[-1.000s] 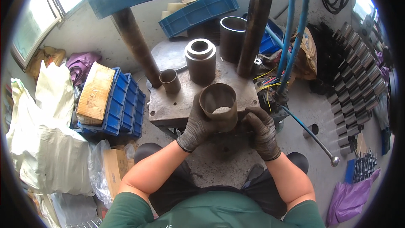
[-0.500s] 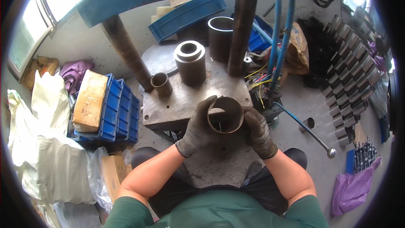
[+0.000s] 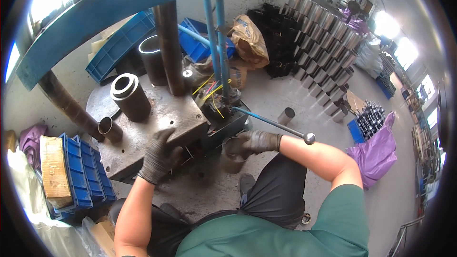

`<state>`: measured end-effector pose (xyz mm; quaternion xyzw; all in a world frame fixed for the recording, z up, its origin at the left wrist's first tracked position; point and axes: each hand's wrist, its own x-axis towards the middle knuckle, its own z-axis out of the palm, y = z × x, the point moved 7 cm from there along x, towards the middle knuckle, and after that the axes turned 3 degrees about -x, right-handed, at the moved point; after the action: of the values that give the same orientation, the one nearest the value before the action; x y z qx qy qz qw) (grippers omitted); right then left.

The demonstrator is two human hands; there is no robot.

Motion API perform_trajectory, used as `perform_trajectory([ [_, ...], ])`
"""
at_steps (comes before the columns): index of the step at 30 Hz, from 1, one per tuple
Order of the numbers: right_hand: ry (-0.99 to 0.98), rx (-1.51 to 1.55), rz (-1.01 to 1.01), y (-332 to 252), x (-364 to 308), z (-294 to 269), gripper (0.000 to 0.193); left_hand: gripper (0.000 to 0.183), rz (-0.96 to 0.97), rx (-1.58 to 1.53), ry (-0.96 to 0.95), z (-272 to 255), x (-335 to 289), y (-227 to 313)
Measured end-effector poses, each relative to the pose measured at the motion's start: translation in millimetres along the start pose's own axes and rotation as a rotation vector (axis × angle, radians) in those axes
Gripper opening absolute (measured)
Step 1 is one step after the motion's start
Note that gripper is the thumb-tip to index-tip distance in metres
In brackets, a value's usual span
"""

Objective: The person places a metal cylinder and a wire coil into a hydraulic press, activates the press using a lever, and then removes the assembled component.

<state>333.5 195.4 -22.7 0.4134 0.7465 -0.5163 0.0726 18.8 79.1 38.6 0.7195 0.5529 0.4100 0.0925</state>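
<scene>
Gripping a short steel sleeve (image 3: 232, 154) at its rim, the right hand (image 3: 257, 142) holds it low in the centre of the frame, just off the lower right corner of the press plate (image 3: 157, 128) and above the concrete floor (image 3: 304, 162). Its gloved fingers (image 3: 243, 143) curl over the sleeve's top edge, closed on it. The left hand (image 3: 157, 159) rests on the plate's front edge with fingers spread wide, holding nothing.

On the plate, toward the upper left, stand 1 tall collared cylinder (image 3: 129, 97) and 1 small tube (image 3: 110, 128). A blue-handled lever (image 3: 273, 123) with a ball end crosses just above the right wrist.

Risks, as I judge them: the sleeve hangs from a rim-only grasp, so a heavy part could slip from the glove and drop near the feet. The forearm passes close under the lever's ball, and a bump there might move it. The splayed left hand lies on the plate, where any shifting part could pinch it.
</scene>
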Motion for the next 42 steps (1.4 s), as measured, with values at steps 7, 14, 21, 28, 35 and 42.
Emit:
perform_trajectory([
  [7,0.446,-0.062,0.373,269.7,-16.2,-82.6,0.021,0.042,-0.265,-0.045,0.291,-19.2,-4.2,-107.1],
  [14,0.899,0.498,0.864,477.3,-59.6,46.2,0.036,0.036,-0.259,0.08,0.352,-0.8,-1.7,-105.1],
  [21,1.331,1.365,0.842,517.1,-51.9,86.8,0.032,0.035,-0.276,0.121,0.33,8.5,1.4,-97.6],
  [28,1.581,1.516,0.816,613.6,-21.8,27.5,0.052,0.033,-0.246,0.226,0.281,24.4,9.2,-98.6],
  [35,1.845,1.137,0.824,585.7,32.5,-48.5,0.039,0.033,-0.206,0.36,0.293,4.5,2.1,-90.0],
  [42,1.97,1.101,0.727,591.6,59.6,-106.8,0.047,0.033,-0.241,0.325,0.275,-2.1,-7.8,-101.5],
])
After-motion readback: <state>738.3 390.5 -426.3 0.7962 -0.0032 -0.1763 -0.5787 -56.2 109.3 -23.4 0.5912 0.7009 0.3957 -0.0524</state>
